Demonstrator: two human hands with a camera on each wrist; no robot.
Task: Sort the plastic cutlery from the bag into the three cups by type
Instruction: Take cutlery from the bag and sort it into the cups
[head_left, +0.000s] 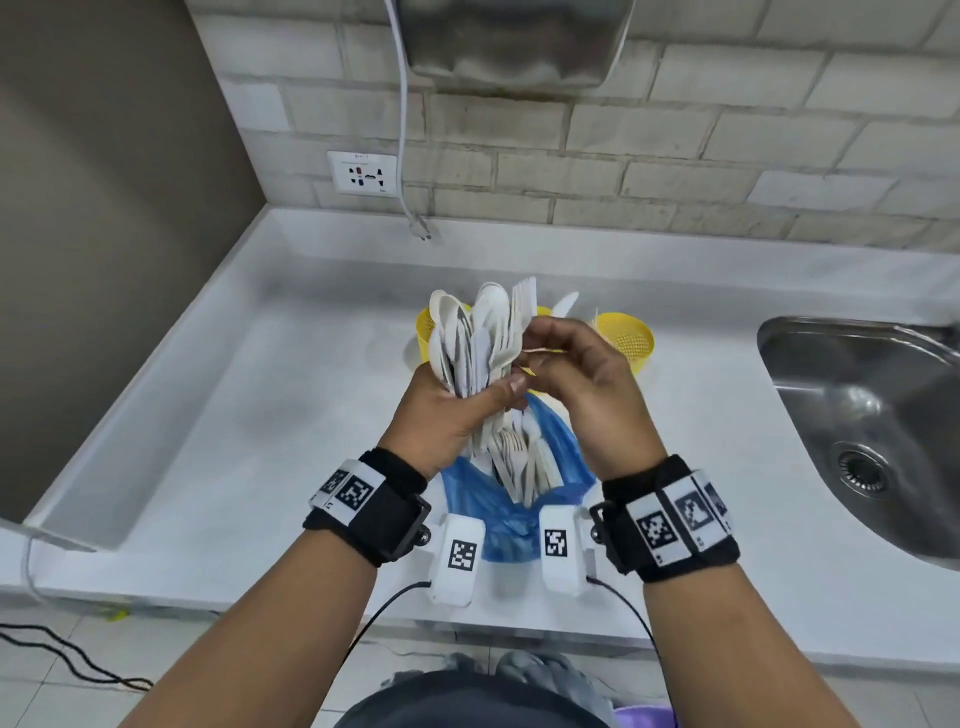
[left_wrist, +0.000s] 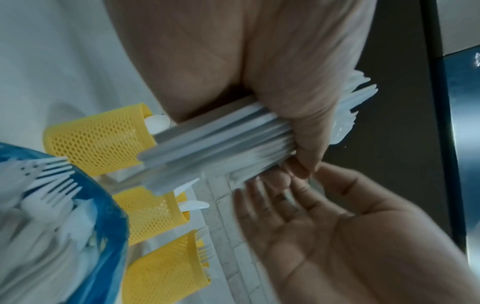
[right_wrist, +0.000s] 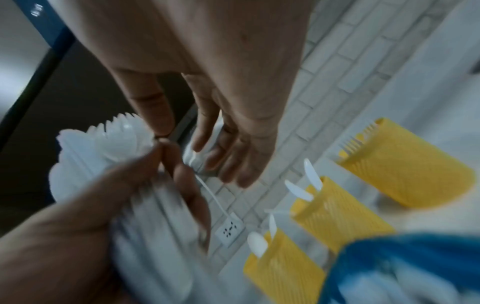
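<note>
My left hand (head_left: 452, 415) grips a thick bundle of white plastic cutlery (head_left: 478, 338) upright above the open blue bag (head_left: 519, 499), which holds more forks and spoons. My right hand (head_left: 587, 384) is at the bundle's right side, its fingertips touching the pieces; I see nothing held between them. The right wrist view shows its thumb and fingers (right_wrist: 207, 133) loosely spread beside the cutlery heads (right_wrist: 109, 139). Three yellow mesh cups stand behind the bag. The left cup (left_wrist: 96, 139) holds spoons, the middle cup (left_wrist: 150, 214) knives, and the right cup (left_wrist: 166, 273) forks.
The white counter (head_left: 260, 415) has a raised edge at the left and back. A steel sink (head_left: 857, 415) lies to the right. On the brick wall are a socket (head_left: 362, 172), a hanging white cable (head_left: 402, 130) and a metal appliance (head_left: 514, 41).
</note>
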